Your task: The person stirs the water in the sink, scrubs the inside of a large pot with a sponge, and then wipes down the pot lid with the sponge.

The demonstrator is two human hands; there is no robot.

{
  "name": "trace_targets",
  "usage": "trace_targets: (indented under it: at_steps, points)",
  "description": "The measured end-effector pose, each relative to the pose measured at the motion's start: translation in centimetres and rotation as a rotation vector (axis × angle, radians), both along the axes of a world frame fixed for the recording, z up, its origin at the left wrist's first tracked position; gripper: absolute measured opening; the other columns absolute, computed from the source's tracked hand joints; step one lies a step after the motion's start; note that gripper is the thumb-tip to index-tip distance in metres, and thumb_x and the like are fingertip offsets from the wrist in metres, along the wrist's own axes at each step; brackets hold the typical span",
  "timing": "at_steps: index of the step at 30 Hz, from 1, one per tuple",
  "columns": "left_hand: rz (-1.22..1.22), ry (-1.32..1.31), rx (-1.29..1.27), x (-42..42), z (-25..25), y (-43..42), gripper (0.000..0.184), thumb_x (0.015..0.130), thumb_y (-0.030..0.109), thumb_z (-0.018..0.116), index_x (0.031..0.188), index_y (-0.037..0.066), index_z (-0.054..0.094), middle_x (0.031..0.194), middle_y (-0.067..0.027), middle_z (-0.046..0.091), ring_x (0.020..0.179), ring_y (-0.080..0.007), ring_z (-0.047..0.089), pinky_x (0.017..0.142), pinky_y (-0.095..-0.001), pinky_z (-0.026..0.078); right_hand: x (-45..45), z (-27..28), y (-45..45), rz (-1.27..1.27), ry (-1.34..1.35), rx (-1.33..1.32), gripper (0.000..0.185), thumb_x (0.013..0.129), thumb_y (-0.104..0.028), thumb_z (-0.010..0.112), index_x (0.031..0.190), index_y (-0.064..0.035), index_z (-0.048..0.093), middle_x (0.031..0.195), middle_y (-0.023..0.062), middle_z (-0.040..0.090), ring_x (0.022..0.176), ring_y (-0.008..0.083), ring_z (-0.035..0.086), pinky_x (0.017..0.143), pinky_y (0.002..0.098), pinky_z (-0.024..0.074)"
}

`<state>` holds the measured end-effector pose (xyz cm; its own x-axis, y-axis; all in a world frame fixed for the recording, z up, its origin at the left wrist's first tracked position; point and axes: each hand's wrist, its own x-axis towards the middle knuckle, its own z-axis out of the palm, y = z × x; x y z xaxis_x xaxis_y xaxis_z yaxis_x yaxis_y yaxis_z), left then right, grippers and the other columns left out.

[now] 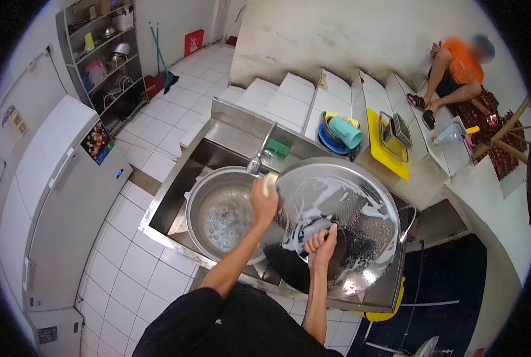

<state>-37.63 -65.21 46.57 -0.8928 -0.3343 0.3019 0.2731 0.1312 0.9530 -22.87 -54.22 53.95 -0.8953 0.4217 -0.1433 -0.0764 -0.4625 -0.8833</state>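
My left hand (264, 203) is closed around a pale yellow sponge (270, 184), between the two big round vessels over the sink. On the right, a wide, shiny metal basin (369, 199) carries streaks of suds and water drops, with a loop handle at its right edge. My right hand (320, 249) makes a fist over the basin, thumb on top. What it grips, dark and partly covered by the fingers, I cannot make out. To the left sits a metal pot (189, 221) with cloudy, bubbly water, below the faucet (255, 165).
Behind the steel sink (158, 205) are a green sponge (277, 149), stacked blue dishes with a teal cup (344, 132), and a yellow board (372, 152) bearing metal containers. A person in orange (463, 62) sits on the steps. A white refrigerator (69, 202) stands left.
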Motion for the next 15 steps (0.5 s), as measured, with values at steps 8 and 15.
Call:
trace_targets:
  at_steps: [8, 15]
  points:
    - [-0.235, 0.614, -0.244, -0.1, 12.2, 6.1, 0.027, 0.077, 0.011, 0.062, 0.103, 0.003, 0.06, 0.107, -0.0193, 0.059, 0.106, -0.0387, 0.054, 0.094, -0.0463, 0.041, -0.2, 1.1, -0.9, -0.015, -0.133, 0.078, 0.061, 0.094, -0.059, 0.035, 0.051, -0.0152, 0.028, 0.044, -0.005, 0.019, 0.035, 0.0085, 0.017, 0.034, 0.0238, 0.0142]
    - [-0.659, 0.689, -0.528, 6.5, 0.9, -0.1, 0.041, 0.071, 0.011, 0.064, 0.112, 0.008, 0.057, 0.122, -0.0173, 0.053, 0.118, -0.0416, 0.047, 0.103, -0.0532, 0.033, 0.1, 3.2, 1.9, 0.091, 0.031, -0.181, 0.065, 0.091, -0.066, 0.028, 0.051, -0.0149, 0.029, 0.044, -0.0054, 0.019, 0.036, 0.0082, 0.017, 0.036, 0.0234, 0.0141]
